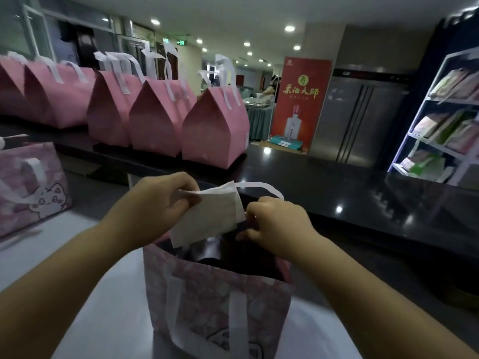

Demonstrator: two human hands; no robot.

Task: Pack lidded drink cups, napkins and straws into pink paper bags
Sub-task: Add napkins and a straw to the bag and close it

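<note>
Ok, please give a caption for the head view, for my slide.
Left hand holds a white napkin over an open pink bag; right hand is at its rim; closed bags stand behind.

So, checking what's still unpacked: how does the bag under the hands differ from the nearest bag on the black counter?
The near bag is open at the top; the counter bag is folded shut into a peak. The near bag shows a cartoon print; the counter bag's visible sides are plain pink. Both are pink with white handles.
</note>
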